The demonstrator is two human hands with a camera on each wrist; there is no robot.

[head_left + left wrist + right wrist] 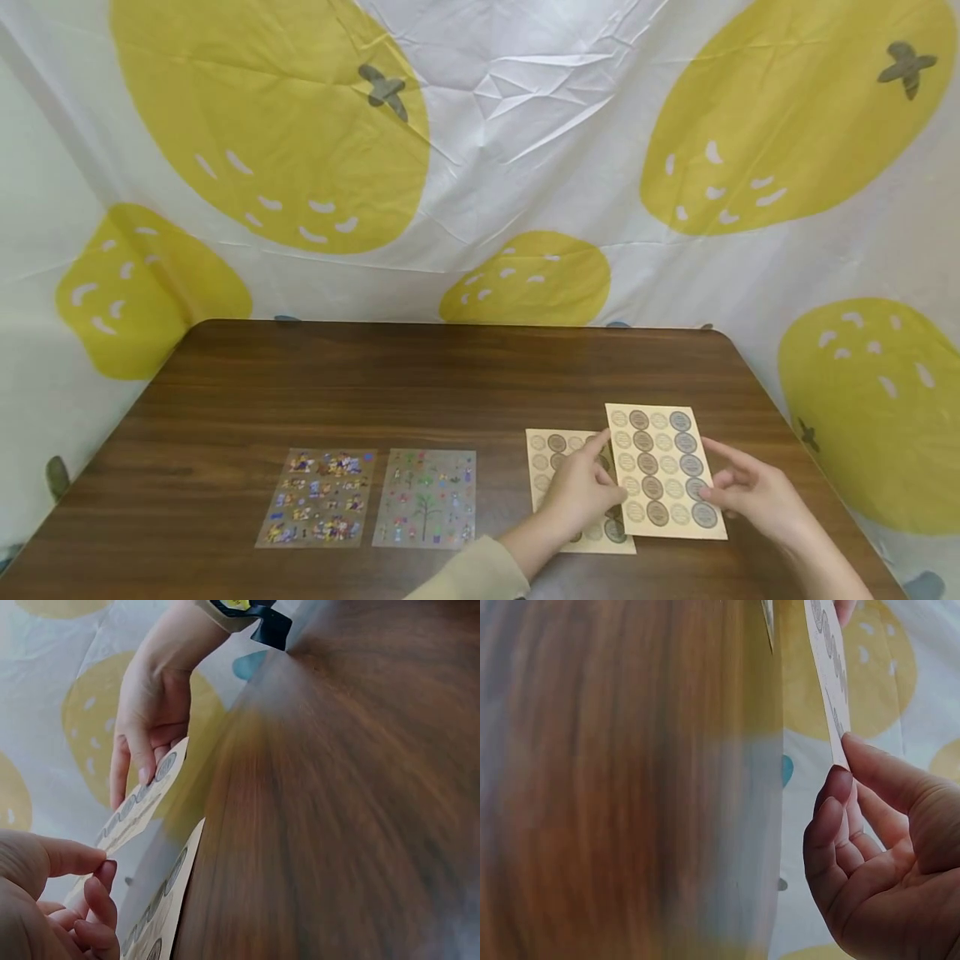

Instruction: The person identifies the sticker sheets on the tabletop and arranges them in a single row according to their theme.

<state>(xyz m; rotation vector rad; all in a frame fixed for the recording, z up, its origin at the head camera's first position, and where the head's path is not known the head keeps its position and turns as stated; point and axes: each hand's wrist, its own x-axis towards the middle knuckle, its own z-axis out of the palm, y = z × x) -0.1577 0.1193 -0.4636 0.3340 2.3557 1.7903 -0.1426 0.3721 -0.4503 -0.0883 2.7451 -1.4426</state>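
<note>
A cream sticker sheet (663, 475) with columns of round brown and grey seals is held above the table between both hands. My left hand (581, 492) pinches its left edge between thumb and fingers, also seen in the left wrist view. On the opposite edge, the right hand (765, 496) pinches the same sheet, thumb on the printed face. In the right wrist view that sheet (831, 667) appears nearly edge-on above the right hand (892, 847). Beneath the left hand, a second cream sticker sheet (543, 446) lies on the table, partly covered by hand and raised sheet.
Two clear sticker sheets lie left of the hands: one with colourful figures (315, 500), the other with a green tree (425, 500). Everything rests on a dark brown wooden table (420, 375). A white cloth with yellow lemons (495, 192) hangs behind the table and along its sides.
</note>
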